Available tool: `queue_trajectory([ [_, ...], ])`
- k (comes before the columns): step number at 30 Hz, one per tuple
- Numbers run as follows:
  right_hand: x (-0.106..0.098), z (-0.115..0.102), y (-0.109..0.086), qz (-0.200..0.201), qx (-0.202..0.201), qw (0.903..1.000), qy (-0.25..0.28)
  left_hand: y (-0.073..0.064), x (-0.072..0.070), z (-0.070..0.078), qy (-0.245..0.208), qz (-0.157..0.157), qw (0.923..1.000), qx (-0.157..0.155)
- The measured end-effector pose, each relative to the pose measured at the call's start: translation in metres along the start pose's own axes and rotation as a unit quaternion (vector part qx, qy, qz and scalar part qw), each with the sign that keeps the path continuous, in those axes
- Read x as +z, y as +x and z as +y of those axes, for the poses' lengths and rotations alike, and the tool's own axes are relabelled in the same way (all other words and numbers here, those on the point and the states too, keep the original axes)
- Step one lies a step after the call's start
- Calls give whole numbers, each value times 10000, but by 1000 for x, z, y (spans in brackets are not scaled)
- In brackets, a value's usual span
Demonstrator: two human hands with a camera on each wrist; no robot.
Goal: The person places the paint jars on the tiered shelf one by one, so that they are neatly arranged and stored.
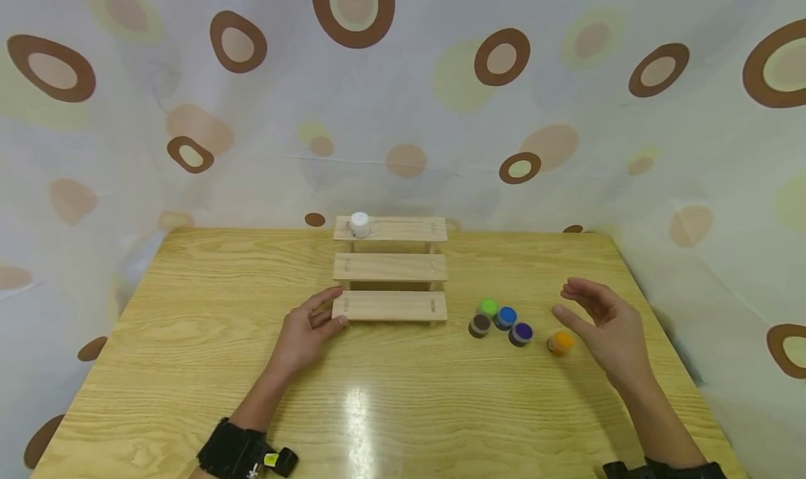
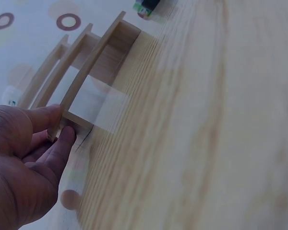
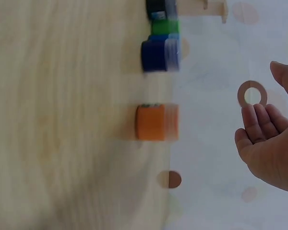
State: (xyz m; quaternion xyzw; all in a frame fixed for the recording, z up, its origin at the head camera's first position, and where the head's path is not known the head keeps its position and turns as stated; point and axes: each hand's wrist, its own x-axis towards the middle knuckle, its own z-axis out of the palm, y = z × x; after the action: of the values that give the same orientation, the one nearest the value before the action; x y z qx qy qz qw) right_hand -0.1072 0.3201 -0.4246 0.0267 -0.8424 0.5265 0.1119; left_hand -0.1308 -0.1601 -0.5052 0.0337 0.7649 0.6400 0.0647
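Rack (image 1: 390, 267), pale wood with three stepped shelves, stands towards the back of the table (image 1: 189, 360), its tallest step near the patterned sheet (image 1: 403, 108). That order leaves every shelf reachable from the front. White jar (image 1: 360, 226) stands on the top shelf, near its left end; middle and lowest shelves carry no jars.

Left hand (image 1: 305, 335) pinches the left end of the lowest shelf, thumb and fingers on either side of the board; probably a steadying hold, at an end so the shelf tops stay free.

Right of the rack, on the table: green jar (image 1: 488, 308), blue jar (image 1: 506, 317), dark jar (image 1: 480, 325) and purple jar (image 1: 520, 334), bunched close, seemingly for easy picking. Orange jar (image 1: 560, 343) sits upright, apart from them and nearest the right hand (image 1: 607, 332).

Right hand holds nothing: thumb and fingers spread wide, raised off the table beside orange, a gap that looks roomy enough for a jar.

Black strap (image 1: 233, 447) on the left wrist.
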Motion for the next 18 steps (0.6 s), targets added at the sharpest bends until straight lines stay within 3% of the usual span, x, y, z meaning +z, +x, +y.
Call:
queue_trajectory([
  [7,-12,21,-15,-109,382,9984,-415,-2,0,2,66,-16,9999,77],
  [18,-5,49,-24,-316,671,9970,-202,-2,-1,1,113,-10,9999,27],
])
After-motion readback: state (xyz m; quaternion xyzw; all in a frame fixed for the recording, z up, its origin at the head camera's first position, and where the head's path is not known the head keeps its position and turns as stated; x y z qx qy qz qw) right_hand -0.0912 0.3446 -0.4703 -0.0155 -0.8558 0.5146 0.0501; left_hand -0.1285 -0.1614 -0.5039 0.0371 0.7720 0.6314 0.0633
